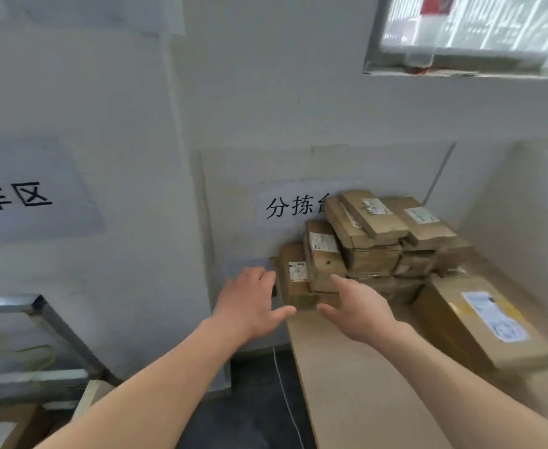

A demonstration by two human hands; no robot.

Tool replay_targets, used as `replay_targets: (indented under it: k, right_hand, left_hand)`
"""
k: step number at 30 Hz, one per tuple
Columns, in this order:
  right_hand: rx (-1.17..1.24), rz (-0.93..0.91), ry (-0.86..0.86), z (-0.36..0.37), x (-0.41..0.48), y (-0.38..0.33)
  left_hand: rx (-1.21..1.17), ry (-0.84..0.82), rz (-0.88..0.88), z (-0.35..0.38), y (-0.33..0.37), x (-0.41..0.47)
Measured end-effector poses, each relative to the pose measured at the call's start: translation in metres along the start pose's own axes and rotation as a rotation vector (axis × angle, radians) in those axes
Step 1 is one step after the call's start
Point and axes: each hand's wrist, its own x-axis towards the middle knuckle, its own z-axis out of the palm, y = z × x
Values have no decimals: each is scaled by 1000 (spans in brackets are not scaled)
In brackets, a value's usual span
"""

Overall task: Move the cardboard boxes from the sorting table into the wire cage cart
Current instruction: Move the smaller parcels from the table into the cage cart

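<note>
A heap of small brown cardboard boxes (pixel 373 244) with white labels is piled at the far end of the pale wooden sorting table (pixel 356 384), against the wall. The nearest box (pixel 293 277) leans at the pile's left edge. My left hand (pixel 250 303) hangs open just left of that box, fingers spread. My right hand (pixel 358 309) is open just in front of it, palm turned left. Neither hand touches a box. A larger flat box (pixel 479 322) lies on the table's right side. The wire cage cart (pixel 39 345) shows its metal frame at the lower left.
Paper signs with black characters (pixel 295 207) hang on the white wall behind the pile and further left. A window (pixel 473 30) sits high on the right. Between cart and table is dark floor (pixel 259 409) with a thin white cable. Cardboard lies inside the cart's bottom.
</note>
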Motion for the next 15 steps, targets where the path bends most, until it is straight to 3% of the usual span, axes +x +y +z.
replay_targets:
  k: [7,15]
  right_hand:
    - [80,226,73,-15,-14,120]
    - [65,557,34,-18,-40,229]
  left_hand:
    - [5,-69,199,25,101,49]
    - [-58,-160,409,70,199,113]
